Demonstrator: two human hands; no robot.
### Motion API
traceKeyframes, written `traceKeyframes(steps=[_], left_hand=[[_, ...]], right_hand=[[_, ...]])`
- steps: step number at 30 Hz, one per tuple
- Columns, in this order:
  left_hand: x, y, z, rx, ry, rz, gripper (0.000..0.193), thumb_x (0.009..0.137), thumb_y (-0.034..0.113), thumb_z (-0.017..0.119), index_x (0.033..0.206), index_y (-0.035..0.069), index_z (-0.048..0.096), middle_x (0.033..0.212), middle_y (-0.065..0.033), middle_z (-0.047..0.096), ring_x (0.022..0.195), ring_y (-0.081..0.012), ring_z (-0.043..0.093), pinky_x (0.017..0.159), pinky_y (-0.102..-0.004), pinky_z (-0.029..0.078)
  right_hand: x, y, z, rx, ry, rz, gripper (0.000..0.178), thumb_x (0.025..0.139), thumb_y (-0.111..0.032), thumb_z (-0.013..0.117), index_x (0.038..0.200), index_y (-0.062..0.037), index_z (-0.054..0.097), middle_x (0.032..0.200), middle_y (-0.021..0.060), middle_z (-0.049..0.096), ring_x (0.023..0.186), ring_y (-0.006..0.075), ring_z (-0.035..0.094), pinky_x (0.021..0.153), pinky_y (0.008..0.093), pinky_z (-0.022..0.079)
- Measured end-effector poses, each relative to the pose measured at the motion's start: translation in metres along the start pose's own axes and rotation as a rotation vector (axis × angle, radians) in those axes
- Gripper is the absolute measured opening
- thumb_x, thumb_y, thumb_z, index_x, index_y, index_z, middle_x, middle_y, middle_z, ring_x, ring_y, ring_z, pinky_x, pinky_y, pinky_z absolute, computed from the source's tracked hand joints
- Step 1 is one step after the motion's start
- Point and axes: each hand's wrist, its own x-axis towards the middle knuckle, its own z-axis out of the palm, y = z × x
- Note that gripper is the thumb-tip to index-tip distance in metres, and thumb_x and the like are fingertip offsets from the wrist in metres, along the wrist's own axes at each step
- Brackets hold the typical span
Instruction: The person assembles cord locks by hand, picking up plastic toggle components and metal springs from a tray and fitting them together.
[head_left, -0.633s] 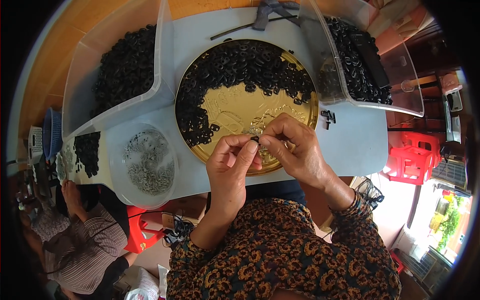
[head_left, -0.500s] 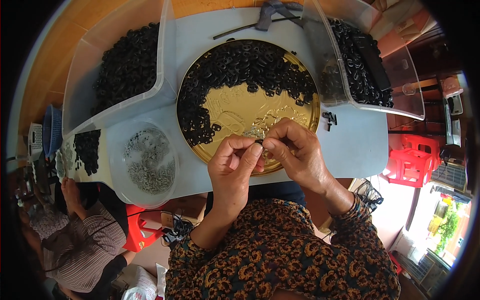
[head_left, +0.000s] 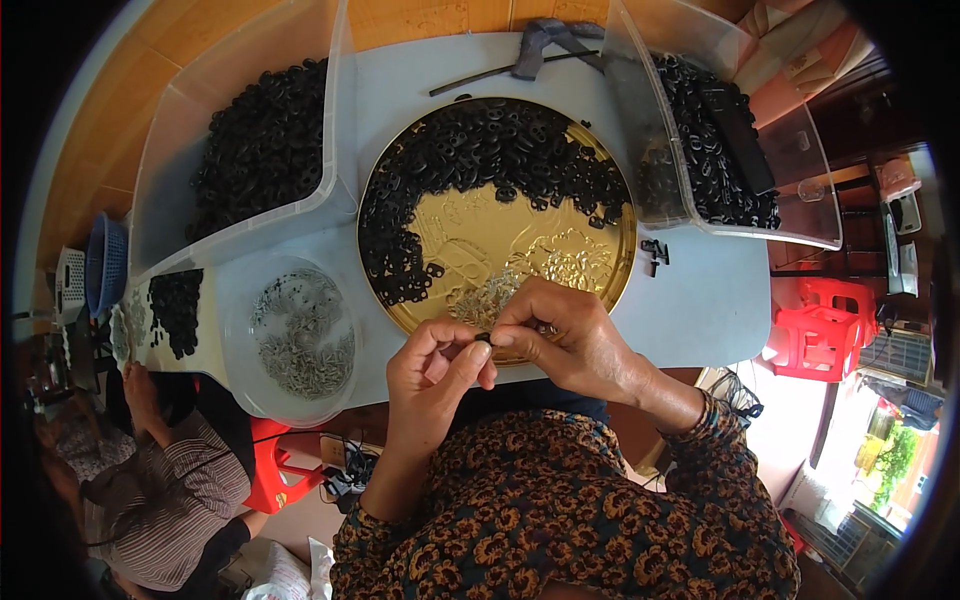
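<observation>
Between the thumb and fingers of my left hand point(head_left: 435, 375) is a small black plastic piece point(head_left: 484, 338), mostly covered by the fingertips. My right hand point(head_left: 575, 340) is pinched closed at the right side of the same piece; whether it also holds a tiny metal part cannot be seen. Both hands are over the near edge of a round gold tray point(head_left: 470, 218). Black oval pieces with holes point(head_left: 500, 140) are heaped along the tray's far and left sides. Small silver metal parts point(head_left: 485, 300) lie on the tray just beyond my fingers.
Clear bins of black pieces flank the tray, one left point(head_left: 265, 140) and one right point(head_left: 710, 150). A clear bowl of small metal parts point(head_left: 305, 365) sits at left. Black parts point(head_left: 654, 256) lie right of the tray. A co-worker point(head_left: 185, 480) sits lower left; red stools point(head_left: 820, 330) stand right.
Both hands have moved left and nearer to me, still together at the black piece. The silver parts on the tray show more now. The whole view has shifted slightly.
</observation>
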Motion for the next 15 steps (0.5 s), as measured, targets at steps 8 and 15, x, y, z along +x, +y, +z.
traceKeyframes(steps=[8,15], left_hand=[[-0.002,0.004,-0.008,0.052,0.005,-0.025,0.012,0.092,0.001,0.058,0.102,-0.002,0.054,0.088,-0.0101,0.062,0.072,-0.0123,0.059,0.063,-0.0265,0.051],[0.006,0.004,-0.003,0.024,0.028,0.012,0.012,0.092,0.001,0.059,0.102,-0.003,0.054,0.088,-0.012,0.063,0.07,-0.0137,0.06,0.063,-0.0274,0.051]], right_hand=[[0.032,0.018,-0.019,-0.347,0.074,-0.198,0.014,0.087,-0.014,0.065,0.093,-0.0014,0.065,0.084,0.0138,0.061,0.073,0.032,0.062,0.065,0.0371,0.05],[0.071,0.04,-0.036,-1.016,0.25,-0.259,0.009,0.082,-0.013,0.063,0.087,-0.0054,0.064,0.081,0.0103,0.055,0.064,0.0277,0.064,0.054,0.0376,0.052]])
